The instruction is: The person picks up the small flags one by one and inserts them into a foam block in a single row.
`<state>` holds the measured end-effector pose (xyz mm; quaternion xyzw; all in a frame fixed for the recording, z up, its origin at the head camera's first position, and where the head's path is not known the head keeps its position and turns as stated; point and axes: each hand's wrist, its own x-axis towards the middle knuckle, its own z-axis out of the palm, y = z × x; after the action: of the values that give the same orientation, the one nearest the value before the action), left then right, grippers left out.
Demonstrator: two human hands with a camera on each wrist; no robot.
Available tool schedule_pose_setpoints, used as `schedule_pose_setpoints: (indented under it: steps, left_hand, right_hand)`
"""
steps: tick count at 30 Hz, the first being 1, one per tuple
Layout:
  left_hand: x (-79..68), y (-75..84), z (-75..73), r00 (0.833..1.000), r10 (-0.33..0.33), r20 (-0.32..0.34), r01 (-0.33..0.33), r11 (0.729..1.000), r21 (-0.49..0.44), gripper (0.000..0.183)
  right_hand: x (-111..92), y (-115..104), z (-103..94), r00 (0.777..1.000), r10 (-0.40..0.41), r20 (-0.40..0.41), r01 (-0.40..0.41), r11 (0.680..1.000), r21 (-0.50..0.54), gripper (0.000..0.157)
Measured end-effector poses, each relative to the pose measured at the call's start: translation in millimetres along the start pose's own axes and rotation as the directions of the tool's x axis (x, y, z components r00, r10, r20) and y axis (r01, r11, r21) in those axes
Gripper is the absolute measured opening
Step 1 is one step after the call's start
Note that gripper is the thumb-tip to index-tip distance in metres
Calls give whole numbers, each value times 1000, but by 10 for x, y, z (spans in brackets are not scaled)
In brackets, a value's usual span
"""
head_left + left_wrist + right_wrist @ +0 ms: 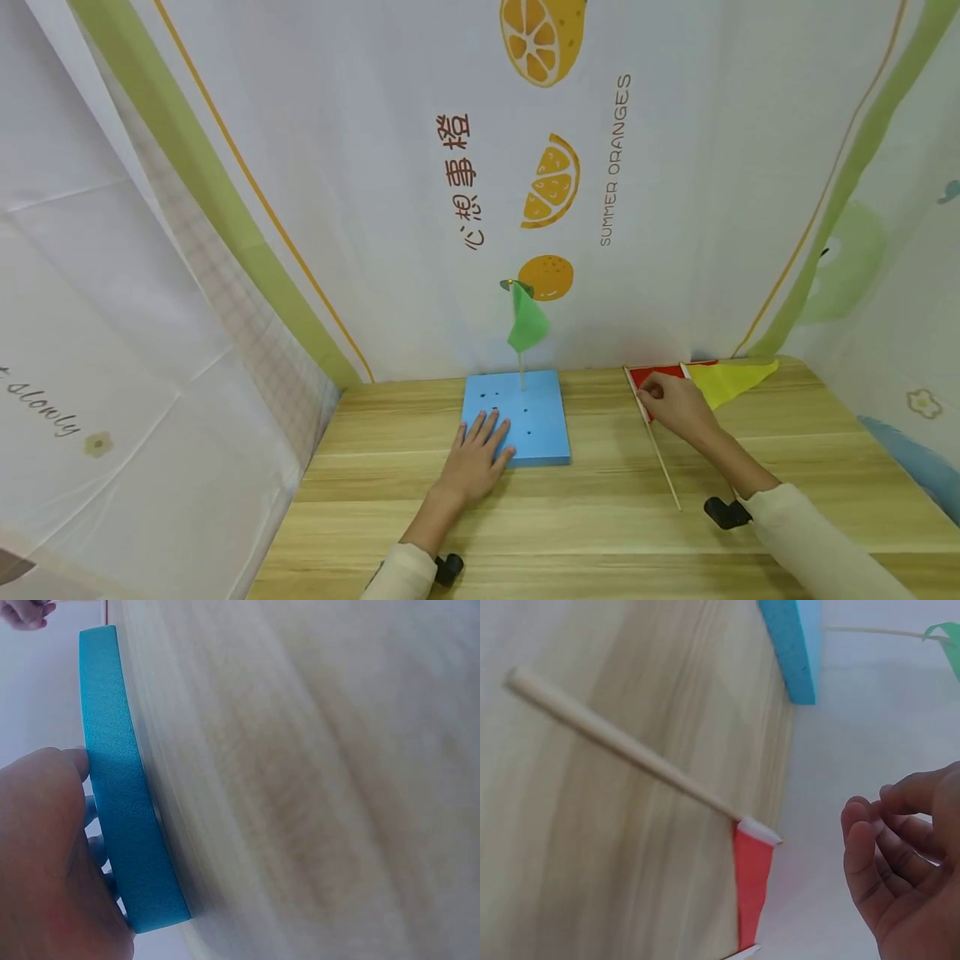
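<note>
My left hand (472, 468) lies with fingers spread on a square blue foam board (547, 421) dotted with several small holes. A small green flag (528, 323) stands upright on its thin stick near the board's back edge. To the right, my right hand (677, 407) hovers over a red flag (658, 370) whose wooden stick (666, 468) points toward me on the table. In the right wrist view its fingers (861, 855) are loosely curled, apart from the flag, with nothing between them. A yellow flag (731, 381) lies beside the red one, its stick partly hidden by my hand.
The wooden table (585, 521) meets a white curtain (360, 208) printed with oranges and writing close behind the board. More printed cloth hangs at the left and right sides. Black wrist mounts (726, 512) sit at both sleeves.
</note>
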<state>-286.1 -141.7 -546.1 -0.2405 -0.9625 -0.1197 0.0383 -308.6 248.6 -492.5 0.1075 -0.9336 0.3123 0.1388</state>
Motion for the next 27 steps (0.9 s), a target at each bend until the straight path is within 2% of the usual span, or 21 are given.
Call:
schedule_pose_setpoints:
  steps: [10,18,23,27]
  left_hand:
    - [-9,28,-41,999,-23,27,23,1000,13,62]
    - [-6,32,-52,998,-35,43,34,999,27,62]
    - [0,33,-52,998,-34,46,33,999,27,62]
    - [-4,40,-62,999,-23,43,22,999,27,62]
  right_hand:
    - [-165,154,-38,998,39,43,-39,999,-8,14]
    - [-258,238,22,989,72,132,-72,997,-10,14]
    - [-310,258,91,990,72,121,-69,997,-35,15]
    - [-349,275,156,988,93,127,-87,995,-45,22]
